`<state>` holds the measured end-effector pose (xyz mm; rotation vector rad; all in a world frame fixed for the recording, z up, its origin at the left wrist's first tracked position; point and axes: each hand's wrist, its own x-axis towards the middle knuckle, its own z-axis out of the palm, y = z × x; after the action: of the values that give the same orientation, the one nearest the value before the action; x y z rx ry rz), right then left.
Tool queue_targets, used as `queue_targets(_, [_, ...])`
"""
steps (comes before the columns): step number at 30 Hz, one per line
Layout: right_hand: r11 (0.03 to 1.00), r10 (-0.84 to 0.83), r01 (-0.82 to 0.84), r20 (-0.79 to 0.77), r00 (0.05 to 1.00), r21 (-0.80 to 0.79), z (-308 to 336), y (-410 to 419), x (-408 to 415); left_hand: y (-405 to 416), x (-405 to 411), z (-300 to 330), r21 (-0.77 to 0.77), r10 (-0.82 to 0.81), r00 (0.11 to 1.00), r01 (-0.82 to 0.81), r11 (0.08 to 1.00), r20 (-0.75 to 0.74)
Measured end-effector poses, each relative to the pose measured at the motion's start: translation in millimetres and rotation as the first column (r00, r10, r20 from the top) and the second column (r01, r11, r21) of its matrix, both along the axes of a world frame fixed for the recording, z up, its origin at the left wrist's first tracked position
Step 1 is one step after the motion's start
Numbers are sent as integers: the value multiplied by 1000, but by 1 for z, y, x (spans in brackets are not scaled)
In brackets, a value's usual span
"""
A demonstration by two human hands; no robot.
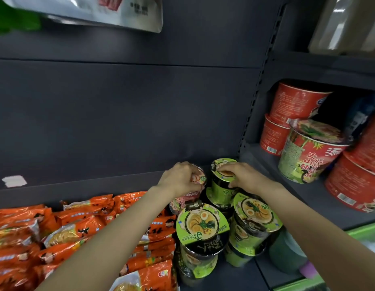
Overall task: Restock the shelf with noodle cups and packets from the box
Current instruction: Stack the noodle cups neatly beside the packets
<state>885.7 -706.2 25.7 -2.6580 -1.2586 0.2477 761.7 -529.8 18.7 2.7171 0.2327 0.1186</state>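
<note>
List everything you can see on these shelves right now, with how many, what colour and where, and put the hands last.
green-lidded noodle cups: at least three stacks, green and black, right end of the near shelf
pink-lidded noodle cup: one, pink and white lid, behind the green stacks, on top of another cup
orange noodle packets: many, orange, piled on the left of the near shelf
red noodle bowls: several, red, stacked in the right-hand shelf bay
red and green cup: one, tilted, in front of the red bowls
silver pouch: one, hanging top left
left hand: grips the pink-lidded cup
right hand: grips the rear green-lidded cup's top
</note>
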Motion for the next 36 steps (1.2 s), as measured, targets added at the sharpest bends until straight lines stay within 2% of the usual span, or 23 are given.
queue_targets(5, [998,-33,37,-61,998,56,3,1,-18,-5,-6,-3,19,4,998,-5,1000,61])
queue_targets(7, [986,-41,57,-100,994,158,9,1,-31,-8,-11,-3,12,1,991,-2,1000,135])
queue_targets(10, [951,-46,61,-57,997,303,18,-5,-54,-15,-23,0,-105,-2,968,30,994,251])
queue_targets(13, [944,-66,72,-29,997,321,20,-21,-72,-27,-40,3,-193,6,945,61,979,327])
queue_targets(16, [931,-116,107,5,993,349,17,-43,-87,-50,-57,11,-190,-27,937,99,977,349])
queue_targets(20, [868,-187,165,-1,982,467,13,-78,-112,-93,-75,17,-170,-46,914,125,978,403])
queue_targets(25, [856,-171,155,-13,985,493,-6,-126,-143,-151,-101,2,-253,59,889,65,965,454])
queue_targets(29, [886,-155,170,-70,985,432,-39,-159,-153,-187,-117,-28,-340,120,924,12,940,363])
queue_targets(33, [885,-215,294,-243,946,360,-77,-177,-150,-202,-115,-65,-457,225,971,-163,875,84])
queue_targets(36, [861,-247,373,-357,901,346,-99,-176,-139,-205,-103,-81,-519,229,973,-214,827,-37])
